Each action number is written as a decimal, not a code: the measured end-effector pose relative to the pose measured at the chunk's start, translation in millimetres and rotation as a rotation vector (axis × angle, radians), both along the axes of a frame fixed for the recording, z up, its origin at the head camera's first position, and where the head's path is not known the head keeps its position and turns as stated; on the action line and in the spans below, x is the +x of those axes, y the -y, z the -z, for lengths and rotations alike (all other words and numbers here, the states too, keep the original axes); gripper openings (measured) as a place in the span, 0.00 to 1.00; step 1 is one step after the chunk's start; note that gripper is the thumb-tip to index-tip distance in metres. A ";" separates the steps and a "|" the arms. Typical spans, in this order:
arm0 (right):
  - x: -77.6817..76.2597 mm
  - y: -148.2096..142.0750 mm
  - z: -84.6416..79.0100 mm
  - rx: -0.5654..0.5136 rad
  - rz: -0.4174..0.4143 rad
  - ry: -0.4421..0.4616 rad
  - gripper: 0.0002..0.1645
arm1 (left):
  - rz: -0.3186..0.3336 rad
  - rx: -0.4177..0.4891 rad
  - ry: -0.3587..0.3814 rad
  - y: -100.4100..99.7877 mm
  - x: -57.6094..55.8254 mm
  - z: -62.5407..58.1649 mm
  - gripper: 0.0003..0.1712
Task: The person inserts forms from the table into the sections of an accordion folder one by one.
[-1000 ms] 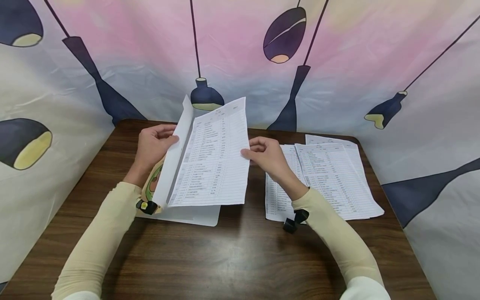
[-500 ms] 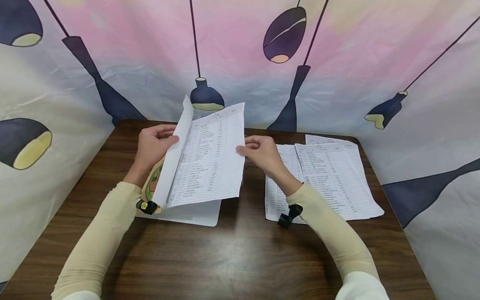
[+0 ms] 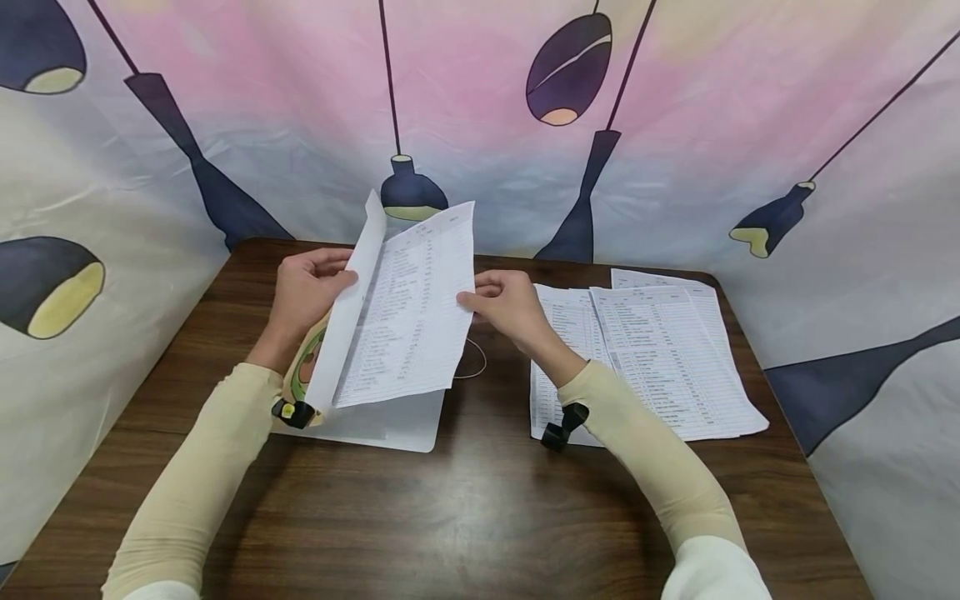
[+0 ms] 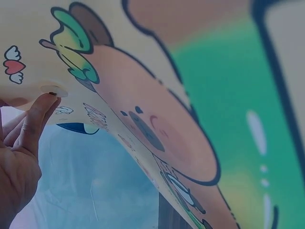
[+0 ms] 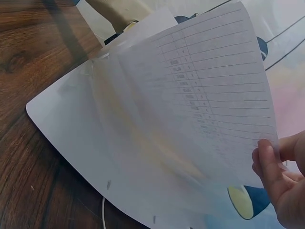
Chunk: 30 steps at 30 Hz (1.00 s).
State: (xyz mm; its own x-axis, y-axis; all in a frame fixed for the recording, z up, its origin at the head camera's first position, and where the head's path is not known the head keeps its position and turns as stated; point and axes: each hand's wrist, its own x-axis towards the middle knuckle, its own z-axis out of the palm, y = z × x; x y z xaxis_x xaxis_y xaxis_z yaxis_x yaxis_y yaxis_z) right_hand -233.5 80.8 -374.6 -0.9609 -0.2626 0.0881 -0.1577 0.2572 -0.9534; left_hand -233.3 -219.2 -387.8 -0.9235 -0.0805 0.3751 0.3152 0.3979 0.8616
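My left hand [image 3: 307,287] holds up the cover of a paper document folder [image 3: 347,325], thumb on its white inner side. Seen from the left wrist, the folder's outside [image 4: 143,119] carries cartoon prints, and the fingertips sit at a round button [image 4: 56,90]. Between cover and back, printed paper sheets [image 3: 412,308] stand tilted, their left part inside the folder. My right hand [image 3: 510,308] pinches their right edge between thumb and fingers. In the right wrist view, the sheets' lower part looks blurred behind a hazy layer of the folder [image 5: 143,133].
More printed sheets [image 3: 660,358] lie overlapping on the right of the brown wooden table [image 3: 465,508]. A thin white string [image 3: 482,358] loops out beside the folder. A curtain with lamp prints [image 3: 480,167] hangs right behind the table's back edge.
My right hand has moved left with the sheets, which sit deeper in the folder. The string has come into sight on the right. My left hand has stayed in place.
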 end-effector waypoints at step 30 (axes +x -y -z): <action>-4.7 14.2 -1.8 0.227 0.022 -0.051 0.16 | -0.011 0.004 -0.009 4.6 -10.1 9.3 0.17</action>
